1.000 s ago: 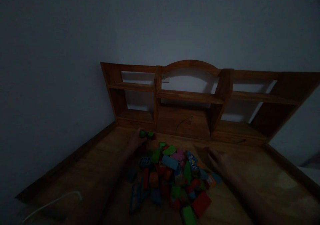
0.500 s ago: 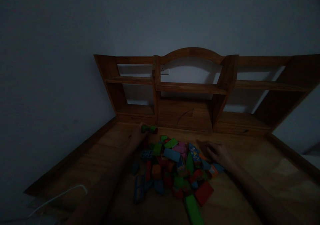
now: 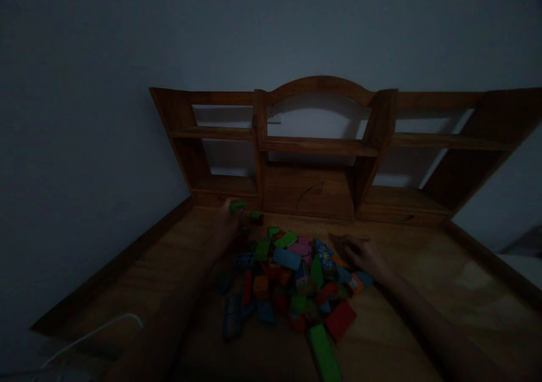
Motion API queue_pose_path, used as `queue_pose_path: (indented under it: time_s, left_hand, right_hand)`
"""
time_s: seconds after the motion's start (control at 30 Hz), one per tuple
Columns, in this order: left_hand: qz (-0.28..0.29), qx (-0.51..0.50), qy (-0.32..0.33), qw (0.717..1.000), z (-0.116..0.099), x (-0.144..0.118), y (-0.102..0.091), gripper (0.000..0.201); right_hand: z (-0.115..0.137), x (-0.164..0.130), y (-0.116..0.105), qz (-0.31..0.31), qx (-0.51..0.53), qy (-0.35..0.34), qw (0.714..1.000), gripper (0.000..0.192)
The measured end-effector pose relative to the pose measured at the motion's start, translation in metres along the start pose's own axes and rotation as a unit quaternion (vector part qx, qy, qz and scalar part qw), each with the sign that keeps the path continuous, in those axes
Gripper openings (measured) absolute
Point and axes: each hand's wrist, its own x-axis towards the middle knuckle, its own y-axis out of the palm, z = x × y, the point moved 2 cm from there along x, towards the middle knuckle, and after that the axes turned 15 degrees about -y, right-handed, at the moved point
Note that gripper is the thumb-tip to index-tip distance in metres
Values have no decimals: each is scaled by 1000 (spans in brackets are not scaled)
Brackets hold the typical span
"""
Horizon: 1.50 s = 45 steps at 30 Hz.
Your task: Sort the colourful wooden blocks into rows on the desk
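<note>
Left of centre, the left hand (image 3: pixel 225 224) pinches a green toy block (image 3: pixel 237 206); right of centre, the right hand (image 3: pixel 366 256) half-curls, contents unclear. The lower-centre block heap (image 3: pixel 288 259) looks largely unarranged.

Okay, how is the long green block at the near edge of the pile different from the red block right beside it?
The green block looks long and narrow, while the red block looks shorter and broader. The green block's near end runs to the picture's bottom edge; the red block sits fully inside the view. Both look plain-coloured and lie on the near side of the pile.
</note>
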Motion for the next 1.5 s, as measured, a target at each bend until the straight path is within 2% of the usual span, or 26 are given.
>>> queue_pose_path:
  time_s: [0.1,0.2,0.3,0.4,0.6,0.87,1.17,1.27,1.37,1.5]
  left_hand:
    - [38,-43,28,998,-26,-16,1,43]
    - [151,-67,77,983,-53,-43,14,42]
    - [261,-68,121,955,-69,-71,29,38]
    - [313,-62,133,938,-71,-84,37,37]
    - [351,-26,146,925,-67,-85,39,37]
    - [349,34,214,912,-69,-93,42,41]
    - [331,55,225,915,-60,-93,52,48]
    - [317,42,224,921,-63,-88,47,45]
    - [272,18,198,941,-60,-65,32,49]
    - [151,31,137,978,-33,-21,14,52]
  right_hand:
    - [-2,0,2,0,0,-4,1000,30]
    - [-4,0,4,0,-2,-1,1000,31]
    - [-5,-1,4,-1,-3,3,1000,31]
    - [-4,-1,3,-1,-3,4,1000,30]
    - [-5,-1,4,0,0,-1,1000,30]
    - [-9,-2,7,5,0,4,1000,31]
    - [-11,-2,7,13,0,5,1000,31]
    - [-10,-1,6,13,4,1,1000,30]
    - [-8,0,5,10,7,3,1000,29]
    - [-6,1,6,8,14,2,1000,30]
